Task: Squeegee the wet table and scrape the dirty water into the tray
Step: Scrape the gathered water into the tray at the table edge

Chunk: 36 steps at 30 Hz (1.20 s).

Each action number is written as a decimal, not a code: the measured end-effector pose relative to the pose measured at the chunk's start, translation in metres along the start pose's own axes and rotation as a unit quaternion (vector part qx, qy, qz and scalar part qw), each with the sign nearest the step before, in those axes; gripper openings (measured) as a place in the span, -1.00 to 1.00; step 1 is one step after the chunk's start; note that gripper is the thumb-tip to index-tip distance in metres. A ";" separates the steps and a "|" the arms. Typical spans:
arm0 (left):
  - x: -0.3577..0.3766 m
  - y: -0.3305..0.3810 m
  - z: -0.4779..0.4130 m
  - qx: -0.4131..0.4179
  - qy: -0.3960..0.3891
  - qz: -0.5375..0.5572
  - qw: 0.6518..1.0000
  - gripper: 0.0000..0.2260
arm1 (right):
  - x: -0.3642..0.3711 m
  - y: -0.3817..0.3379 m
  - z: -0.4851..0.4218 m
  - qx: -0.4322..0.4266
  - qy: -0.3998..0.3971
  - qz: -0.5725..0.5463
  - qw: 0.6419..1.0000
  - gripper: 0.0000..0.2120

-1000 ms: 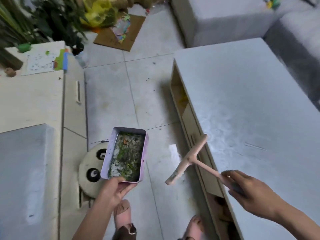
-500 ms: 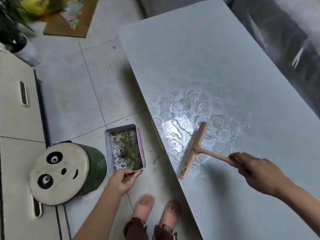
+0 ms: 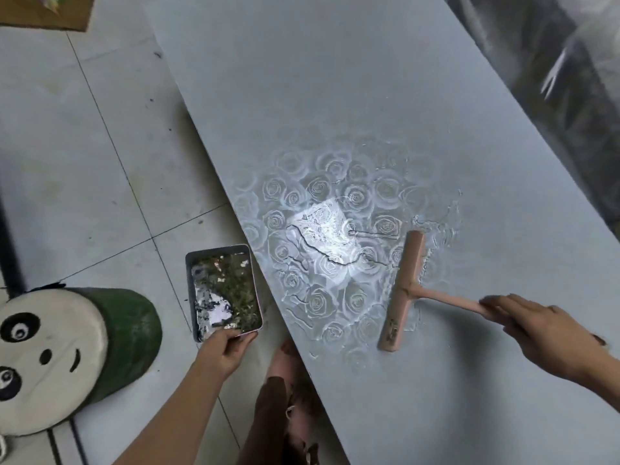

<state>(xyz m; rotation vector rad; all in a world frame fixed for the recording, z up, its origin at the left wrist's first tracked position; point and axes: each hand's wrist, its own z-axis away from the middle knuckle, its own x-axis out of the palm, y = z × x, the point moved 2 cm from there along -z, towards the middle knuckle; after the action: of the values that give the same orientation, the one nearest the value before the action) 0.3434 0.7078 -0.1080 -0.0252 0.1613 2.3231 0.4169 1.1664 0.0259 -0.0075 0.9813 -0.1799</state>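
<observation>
A grey table [image 3: 335, 95] with an embossed rose pattern runs diagonally through the view, and a shiny patch of water [image 3: 325, 236] lies near its left edge. My right hand [image 3: 543, 333] grips the handle of a pink squeegee [image 3: 402, 290], whose blade rests on the table at the right side of the wet patch. My left hand [image 3: 224, 350] holds the near end of a small rectangular tray [image 3: 191, 297], filled with dirty greenish water, just beside and below the table's left edge.
A round panda-face stool [image 3: 57, 357] with green sides stands on the tiled floor at the lower left. My feet [image 3: 285, 364] are next to the table edge. A dark sofa [image 3: 553, 78] runs along the table's far right side. Cardboard [image 3: 43, 11] lies at the top left.
The squeegee has moved rightward across the table, from near its left edge to the right side of the wet patch. The tray has stayed beside the table edge in my left hand.
</observation>
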 end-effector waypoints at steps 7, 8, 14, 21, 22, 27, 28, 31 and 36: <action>0.015 -0.016 -0.021 -0.013 -0.045 -0.003 0.999 -0.78 | 0.009 -0.008 -0.031 -0.079 0.089 -0.002 0.993 -0.57; 0.017 -0.018 -0.023 -0.005 -0.046 0.000 0.999 -0.74 | 0.011 -0.012 -0.035 -0.088 0.087 -0.012 0.992 -0.60; 0.021 -0.029 -0.030 0.009 -0.060 0.051 0.997 -0.80 | 0.021 -0.042 -0.067 -0.155 0.104 -0.013 0.982 -0.66; 0.029 -0.039 -0.021 0.006 -0.065 0.084 0.994 -0.84 | 0.011 -0.028 -0.058 -0.153 0.111 0.000 0.982 -0.58; 0.029 -0.037 -0.021 0.010 -0.068 0.078 0.995 -0.84 | 0.011 -0.032 -0.059 -0.150 0.117 0.003 0.982 -0.52; 0.037 -0.027 -0.026 0.023 -0.070 0.085 0.994 -0.82 | 0.012 -0.064 -0.077 -0.175 0.126 0.005 0.976 -0.45; 0.037 -0.027 -0.028 0.024 -0.070 0.087 0.993 -0.82 | 0.011 -0.069 -0.079 -0.180 0.123 0.005 0.976 -0.47; 0.038 -0.025 -0.031 0.028 -0.082 0.093 0.992 -0.82 | 0.004 -0.074 -0.084 -0.192 0.127 0.002 0.973 -0.49; 0.032 -0.029 -0.031 0.031 -0.094 0.097 0.990 -0.82 | -0.002 -0.065 -0.071 -0.197 0.140 0.023 0.970 -0.37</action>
<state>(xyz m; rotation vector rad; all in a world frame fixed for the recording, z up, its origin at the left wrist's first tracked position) 0.3416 0.7462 -0.1444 0.2499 0.1447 2.4959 0.3479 1.1076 -0.0063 -0.3310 1.2851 0.0617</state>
